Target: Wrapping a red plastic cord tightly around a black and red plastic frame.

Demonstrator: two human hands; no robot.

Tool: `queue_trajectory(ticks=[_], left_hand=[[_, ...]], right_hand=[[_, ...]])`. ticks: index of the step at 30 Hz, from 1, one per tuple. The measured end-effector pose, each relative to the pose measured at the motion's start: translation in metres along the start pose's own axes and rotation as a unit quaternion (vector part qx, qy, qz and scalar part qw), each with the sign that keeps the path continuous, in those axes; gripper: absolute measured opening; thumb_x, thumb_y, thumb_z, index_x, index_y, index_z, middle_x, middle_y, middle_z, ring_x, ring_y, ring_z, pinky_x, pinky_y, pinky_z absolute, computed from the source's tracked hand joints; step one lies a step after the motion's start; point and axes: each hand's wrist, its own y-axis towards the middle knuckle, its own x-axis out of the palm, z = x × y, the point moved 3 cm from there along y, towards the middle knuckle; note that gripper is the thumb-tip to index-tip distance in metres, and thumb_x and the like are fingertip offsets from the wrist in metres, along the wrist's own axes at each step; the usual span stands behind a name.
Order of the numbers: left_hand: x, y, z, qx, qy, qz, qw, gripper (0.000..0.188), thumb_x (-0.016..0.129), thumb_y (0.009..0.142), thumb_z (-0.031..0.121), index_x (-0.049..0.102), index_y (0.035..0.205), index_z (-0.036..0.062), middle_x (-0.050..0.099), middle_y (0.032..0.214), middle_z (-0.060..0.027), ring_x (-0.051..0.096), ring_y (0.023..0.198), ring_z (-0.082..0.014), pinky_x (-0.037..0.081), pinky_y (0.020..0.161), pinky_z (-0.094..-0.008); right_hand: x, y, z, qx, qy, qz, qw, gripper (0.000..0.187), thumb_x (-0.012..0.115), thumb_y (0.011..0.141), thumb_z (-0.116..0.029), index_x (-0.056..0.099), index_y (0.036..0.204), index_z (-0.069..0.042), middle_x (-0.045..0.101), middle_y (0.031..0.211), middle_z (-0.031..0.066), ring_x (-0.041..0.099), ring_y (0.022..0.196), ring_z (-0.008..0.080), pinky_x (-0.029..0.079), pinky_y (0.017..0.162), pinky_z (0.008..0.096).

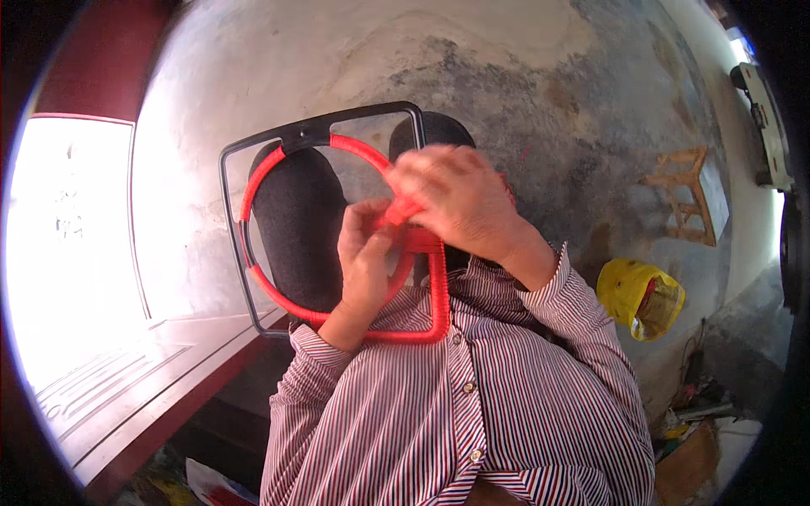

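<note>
Above your lap, in the head view, you hold a black metal frame with a ring inside it, partly wrapped in red cord. Your left hand is closed around the wrapped ring at the frame's lower middle. Your right hand pinches the red cord just above it, fingers pressed together, and covers this part of the ring. Behind the frame, your dark trousers show. On the concrete floor, a small wooden stool stands well apart at the right, and a yellow bag lies near your right sleeve.
</note>
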Motion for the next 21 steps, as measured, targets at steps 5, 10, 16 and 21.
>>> queue_trajectory(ticks=[5,10,16,21], left_hand=[[-0.014,0.01,-0.017,-0.052,-0.037,0.029,0.998,0.033,0.046,0.078,-0.004,0.051,0.11,0.0026,0.061,0.095,-0.0048,0.06,0.079,-0.0134,0.048,0.073,-0.0245],[-0.005,0.006,-0.018,-0.174,-0.079,-0.024,0.981,0.035,0.048,0.078,-0.009,0.057,0.109,0.0041,0.065,0.097,-0.0046,0.065,0.083,-0.0142,0.052,0.072,-0.0263],[-0.004,0.005,-0.021,-0.189,-0.101,-0.031,0.976,0.025,0.047,0.082,-0.006,0.058,0.104,0.0016,0.066,0.093,-0.0057,0.065,0.081,-0.0156,0.052,0.071,-0.0276],[-0.01,0.012,-0.028,-0.225,-0.141,-0.067,0.962,0.02,0.042,0.089,-0.001,0.055,0.104,0.0004,0.063,0.094,-0.011,0.063,0.08,-0.0157,0.051,0.071,-0.0263]], right_hand=[[-0.016,-0.037,0.032,0.178,0.032,0.068,0.981,0.027,0.077,0.063,-0.014,0.063,0.084,-0.006,0.057,0.104,0.0055,0.056,0.095,0.0272,0.046,0.084,0.0405],[0.008,-0.046,0.006,0.172,0.095,-0.036,0.98,0.024,0.073,0.06,-0.013,0.064,0.08,-0.005,0.057,0.093,0.0057,0.056,0.09,0.0245,0.046,0.08,0.0395],[-0.009,-0.058,0.027,0.268,0.291,0.073,0.916,0.02,0.073,0.071,-0.013,0.067,0.088,-0.003,0.062,0.091,0.0084,0.061,0.087,0.0204,0.047,0.077,0.0305],[-0.055,-0.144,0.085,0.337,0.69,0.269,0.581,0.025,0.065,0.064,-0.012,0.061,0.086,-0.001,0.055,0.092,0.0075,0.054,0.085,0.0197,0.043,0.076,0.0293]])
